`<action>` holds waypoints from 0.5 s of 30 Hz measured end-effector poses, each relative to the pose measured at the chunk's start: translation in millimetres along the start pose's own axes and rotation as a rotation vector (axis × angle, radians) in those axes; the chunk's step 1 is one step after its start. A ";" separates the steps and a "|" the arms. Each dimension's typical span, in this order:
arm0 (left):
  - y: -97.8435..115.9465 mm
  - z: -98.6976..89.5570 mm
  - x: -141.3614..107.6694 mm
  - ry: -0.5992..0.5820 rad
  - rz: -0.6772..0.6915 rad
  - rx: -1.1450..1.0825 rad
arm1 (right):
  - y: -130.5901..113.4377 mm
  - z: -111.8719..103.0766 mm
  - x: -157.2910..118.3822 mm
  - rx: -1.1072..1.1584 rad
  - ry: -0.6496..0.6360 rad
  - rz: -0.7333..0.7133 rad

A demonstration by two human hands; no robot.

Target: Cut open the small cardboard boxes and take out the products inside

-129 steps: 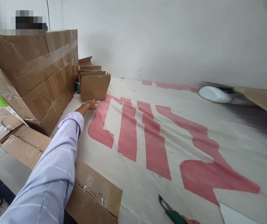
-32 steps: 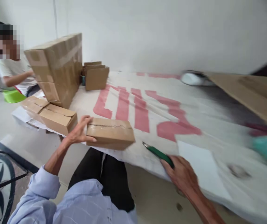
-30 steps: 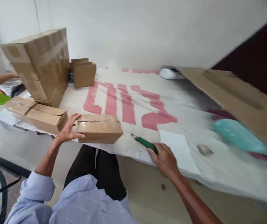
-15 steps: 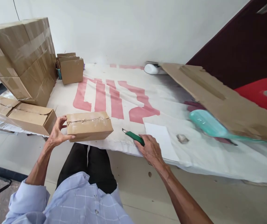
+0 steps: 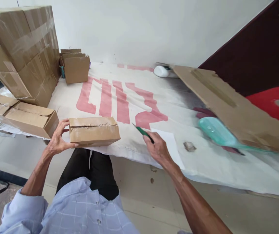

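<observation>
A small cardboard box (image 5: 95,134) lies at the front edge of the cloth-covered table (image 5: 105,70), a torn seam running along its top. My left hand (image 5: 59,139) grips its left end, thumb low on the front and fingers behind. To the right of the box, my right hand (image 5: 158,147) is wrapped round a green utility knife (image 5: 143,131). The knife's blade points up and left, apart from the box. Under and beside my right hand lies a white sheet of paper (image 5: 170,146).
Large taped cartons (image 5: 24,48) stand stacked at the left, with smaller closed boxes (image 5: 29,118) in front. An open cardboard box (image 5: 76,69) sits by the wall. On the right are a leaning cardboard sheet (image 5: 222,100), a teal plastic object (image 5: 217,130) and a red stool (image 5: 273,102).
My right hand has lifted the utility knife a little and turned it, so the blade points more steeply upward. The left hand still grips the box. The camera view has shifted slightly.
</observation>
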State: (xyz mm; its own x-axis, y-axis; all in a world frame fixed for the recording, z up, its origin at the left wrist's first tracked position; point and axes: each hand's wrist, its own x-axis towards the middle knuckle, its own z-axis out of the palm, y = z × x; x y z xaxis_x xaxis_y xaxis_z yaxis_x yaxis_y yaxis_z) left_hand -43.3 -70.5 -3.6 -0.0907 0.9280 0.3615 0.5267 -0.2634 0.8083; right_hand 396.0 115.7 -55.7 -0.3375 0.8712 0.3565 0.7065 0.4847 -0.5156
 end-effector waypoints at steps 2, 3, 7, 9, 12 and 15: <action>3.2 -0.3 0.2 -0.007 0.021 0.040 | -40.5 -14.0 16.2 0.167 0.010 -0.145; 4.9 -0.2 0.4 -0.006 0.035 0.061 | -63.3 -20.9 24.2 0.221 -0.035 -0.211; 12.2 1.0 -0.5 -0.010 0.092 0.117 | -142.4 -41.2 50.5 0.325 -0.238 -0.470; 15.1 1.9 -1.6 -0.015 0.105 0.131 | -164.3 -46.0 59.4 0.326 -0.305 -0.552; 18.1 3.2 -2.5 -0.018 0.120 0.145 | -178.5 -49.9 69.0 0.262 -0.381 -0.630; 21.1 3.8 -1.6 -0.019 0.145 0.150 | -185.3 -52.5 75.5 0.172 -0.413 -0.672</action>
State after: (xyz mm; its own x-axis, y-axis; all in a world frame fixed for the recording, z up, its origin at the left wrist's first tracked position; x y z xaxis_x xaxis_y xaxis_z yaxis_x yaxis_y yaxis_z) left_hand -28.8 -76.6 11.1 0.0102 0.8884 0.4589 0.6530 -0.3535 0.6698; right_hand 272.2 87.6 107.6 -0.8823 0.3316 0.3339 0.1768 0.8911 -0.4179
